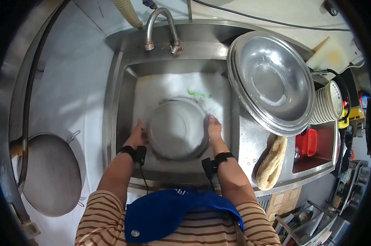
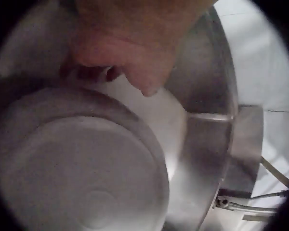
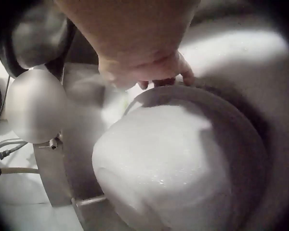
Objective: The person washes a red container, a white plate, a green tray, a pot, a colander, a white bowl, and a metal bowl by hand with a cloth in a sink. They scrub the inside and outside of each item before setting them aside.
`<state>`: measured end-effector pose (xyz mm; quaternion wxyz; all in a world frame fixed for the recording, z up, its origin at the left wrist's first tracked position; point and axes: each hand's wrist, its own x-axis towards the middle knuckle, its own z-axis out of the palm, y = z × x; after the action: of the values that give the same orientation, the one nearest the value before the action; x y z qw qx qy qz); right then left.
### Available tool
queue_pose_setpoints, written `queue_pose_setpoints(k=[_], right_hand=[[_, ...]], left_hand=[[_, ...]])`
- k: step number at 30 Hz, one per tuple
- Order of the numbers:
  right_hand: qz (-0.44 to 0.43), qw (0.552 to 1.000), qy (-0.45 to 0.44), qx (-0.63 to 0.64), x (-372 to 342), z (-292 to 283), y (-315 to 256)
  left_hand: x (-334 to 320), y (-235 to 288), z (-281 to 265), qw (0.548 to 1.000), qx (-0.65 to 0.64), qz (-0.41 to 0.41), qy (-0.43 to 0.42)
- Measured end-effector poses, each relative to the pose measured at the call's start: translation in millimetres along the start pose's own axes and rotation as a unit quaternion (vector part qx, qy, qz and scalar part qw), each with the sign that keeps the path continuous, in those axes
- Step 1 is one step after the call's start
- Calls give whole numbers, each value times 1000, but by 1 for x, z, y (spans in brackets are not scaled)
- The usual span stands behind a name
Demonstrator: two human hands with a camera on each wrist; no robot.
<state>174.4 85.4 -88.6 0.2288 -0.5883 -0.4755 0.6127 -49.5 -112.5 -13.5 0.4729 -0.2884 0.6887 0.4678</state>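
A round whitish-grey basin [image 1: 173, 127] sits bottom up in the steel sink [image 1: 236, 143], over white, foamy-looking water [image 1: 152, 88]. My left hand [image 1: 137, 136] is at its left side, with the fingers [image 2: 89, 72] curled at the rim; part of them is in shadow. On the opposite side my right hand [image 1: 214, 130] grips the rim, its fingertips partly behind the edge. The right wrist view shows the basin's wet, domed underside [image 3: 159, 149]. A raised ring and a small central circle mark the base [image 2: 96, 207] in the left wrist view.
A curved faucet [image 1: 163, 16] stands behind the sink. Stacked large metal bowls [image 1: 267, 82] lean at the right, with stacked white bowls [image 1: 329, 102] beyond. A tan scrubbing cloth [image 1: 271, 164] lies on the right ledge. A green strip [image 1: 196, 94] floats behind the basin.
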Motion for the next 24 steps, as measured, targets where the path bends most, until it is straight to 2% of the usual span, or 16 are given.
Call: queue_pose_setpoints(k=[1,2,3,4,5,6,8,12,13,15,16,18,19,21,22,24], right_hand=[[-14,999,-31,-24,1,-1,-3],[-15,999,-29,-25,3,-2,-5],[3,995,-55,-83,5,-3,-3],[20,986,-81,-141,6,-4,-1],[52,977,-42,-202,3,-5,4],[52,977,-44,-201,0,-3,3],[41,976,37,-210,-6,2,3],[-47,965,66,-249,6,10,19],[-44,965,63,-250,13,10,31],[-40,992,26,-113,31,6,48],[-40,993,26,-112,34,2,46],[-9,999,30,8,35,-2,44],[10,999,34,24,31,-3,36],[17,998,40,38,28,-1,32],[23,997,52,51,26,-1,28],[34,994,61,88,21,-8,13]], left_hand=[[13,-8,0,1000,2,0,-3],[31,-18,1,995,1,24,-101],[31,-21,5,979,0,48,-197],[31,-23,8,979,1,49,-198],[32,-26,12,980,-27,34,-196],[31,-27,14,980,-55,19,-192],[50,-27,9,976,-66,21,-208],[57,-16,15,973,-83,14,-215],[51,-17,15,974,-84,11,-211],[40,-16,21,971,-70,60,-222],[31,-12,28,971,-70,61,-221],[12,-3,39,985,-41,-35,-166],[-4,-2,45,985,-44,-35,-162],[-31,0,54,989,-55,26,-137],[-15,-5,50,989,-57,27,-136],[42,-27,33,982,-60,105,-143]])
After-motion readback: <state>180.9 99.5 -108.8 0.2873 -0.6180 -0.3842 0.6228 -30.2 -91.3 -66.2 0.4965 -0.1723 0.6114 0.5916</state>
